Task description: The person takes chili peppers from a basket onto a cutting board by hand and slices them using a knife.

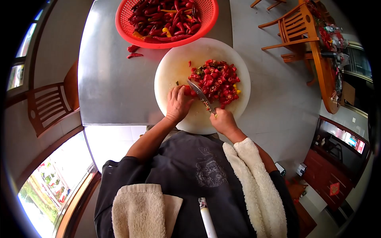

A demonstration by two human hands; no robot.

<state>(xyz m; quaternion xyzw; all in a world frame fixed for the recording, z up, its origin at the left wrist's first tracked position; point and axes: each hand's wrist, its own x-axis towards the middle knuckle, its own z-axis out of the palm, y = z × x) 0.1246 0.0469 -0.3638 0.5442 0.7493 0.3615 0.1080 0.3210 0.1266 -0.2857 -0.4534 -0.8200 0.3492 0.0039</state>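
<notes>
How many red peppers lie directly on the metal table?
2: one pepper by the red basket, another pepper just below it in the picture. More may hide beneath the basket.

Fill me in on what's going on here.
A person is cutting up red chili peppers on a round white cutting board. The left hand steadies some red peppers on the board, while the right hand grips a knife, its blade at their right end. A heap of chopped chilies lies on the board's right side. Beyond it, a red colander holds plenty of whole chilies, and a couple of loose chilies lie on the metal table.
</notes>
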